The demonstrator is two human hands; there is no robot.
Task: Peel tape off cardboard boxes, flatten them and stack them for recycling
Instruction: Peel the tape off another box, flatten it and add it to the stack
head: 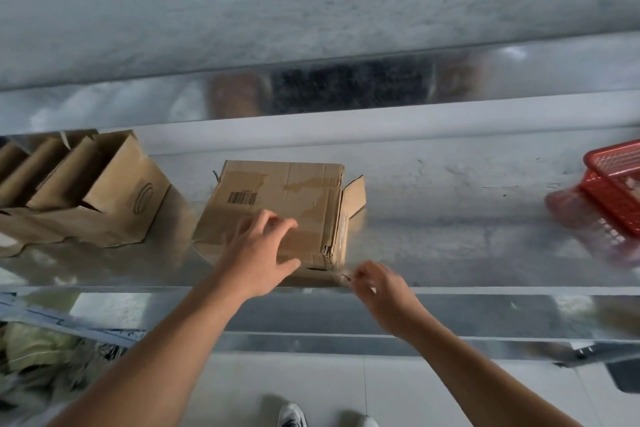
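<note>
A brown cardboard box (277,194) with a barcode label lies on the shiny metal table (450,218), its right flap hanging open. My left hand (258,253) rests flat on the box's near top edge, fingers spread. My right hand (377,282) is at the box's near right corner, fingers pinched on what looks like a thin strip of clear tape (341,274); motion blur hides the detail. To the left lies a group of other cardboard boxes (86,194), opened and leaning against each other.
A red plastic basket (613,184) sits at the table's right edge. A metal backsplash and a grey wall rise behind the table. Bags and clutter (41,357) lie on the floor at the lower left. My shoes (294,416) show below on pale tiles.
</note>
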